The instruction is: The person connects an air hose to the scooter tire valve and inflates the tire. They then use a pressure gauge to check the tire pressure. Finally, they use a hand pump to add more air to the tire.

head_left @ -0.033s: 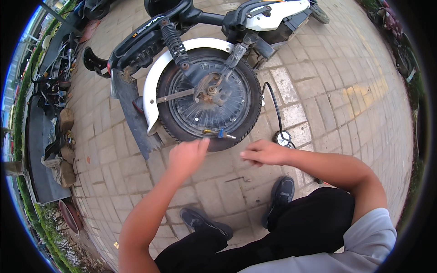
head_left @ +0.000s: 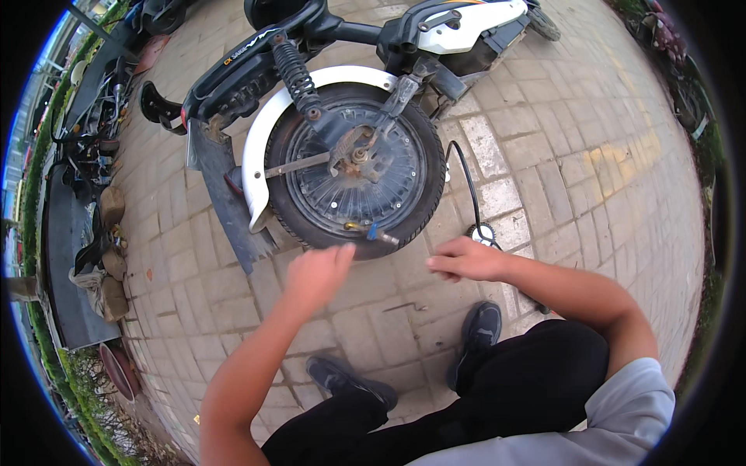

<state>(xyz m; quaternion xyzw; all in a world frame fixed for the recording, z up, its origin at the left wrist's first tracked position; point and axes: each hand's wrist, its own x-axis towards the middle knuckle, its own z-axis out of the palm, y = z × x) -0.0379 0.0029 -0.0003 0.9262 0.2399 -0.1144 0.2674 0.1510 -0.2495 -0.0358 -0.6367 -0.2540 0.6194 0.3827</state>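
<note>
A black-and-white scooter [head_left: 474, 27] stands with its rear wheel [head_left: 361, 179] toward me. A brass fitting with a blue part and a silver end [head_left: 373, 233] sits at the tire's lower part. My left hand [head_left: 320, 270] is just below and left of it, its bent fingers blurred by motion. My right hand [head_left: 466, 260] is right of and below it, fingers loosely bent and apart, with nothing visible in them. A black hose [head_left: 472, 190] curves down beside the wheel to a round gauge [head_left: 482, 233], partly behind my right hand.
A thin bent rod [head_left: 404, 307] lies on the paving by my shoes. A worn dark panel [head_left: 225, 202] hangs left of the wheel. Along the left edge are a dark ledge of parts [head_left: 89, 163], brown bundles [head_left: 113, 248] and a round reddish container [head_left: 116, 369]. Plants border the right edge.
My left hand has moved slightly down and left, becoming blurred, and my right hand has moved right, so both are farther from the fitting.
</note>
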